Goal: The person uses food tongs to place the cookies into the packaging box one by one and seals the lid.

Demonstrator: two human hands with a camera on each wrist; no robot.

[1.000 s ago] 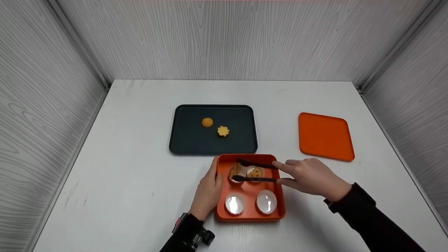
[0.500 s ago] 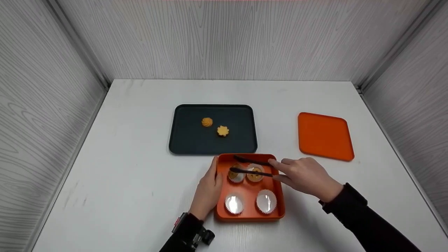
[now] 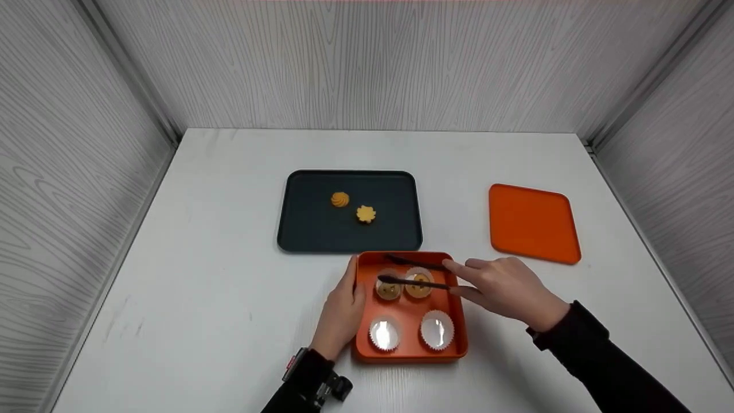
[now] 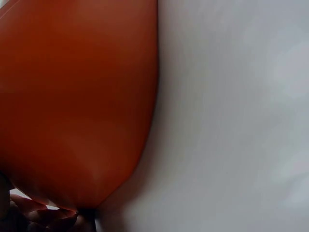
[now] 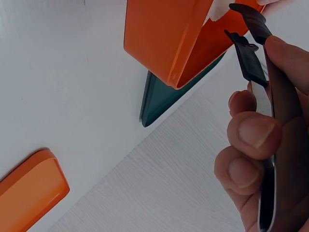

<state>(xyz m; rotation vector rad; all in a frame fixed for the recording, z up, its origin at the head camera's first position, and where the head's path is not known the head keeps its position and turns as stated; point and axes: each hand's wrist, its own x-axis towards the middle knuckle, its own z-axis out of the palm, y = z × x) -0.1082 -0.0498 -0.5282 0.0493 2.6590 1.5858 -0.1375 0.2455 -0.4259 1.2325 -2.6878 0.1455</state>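
At lower centre, the cookie (image 3: 390, 291) has settled flatter in the upper-left cup (image 3: 391, 272), apparently seated; right hand (image 3: 507, 289) pinches parted tongs (image 3: 421, 283) above, left hand (image 3: 339, 312) rests straight-fingered against the orange box (image 3: 410, 360).

tongs (image 3: 414, 282) shifted forward, left cookie (image 3: 390, 292) lying flatter
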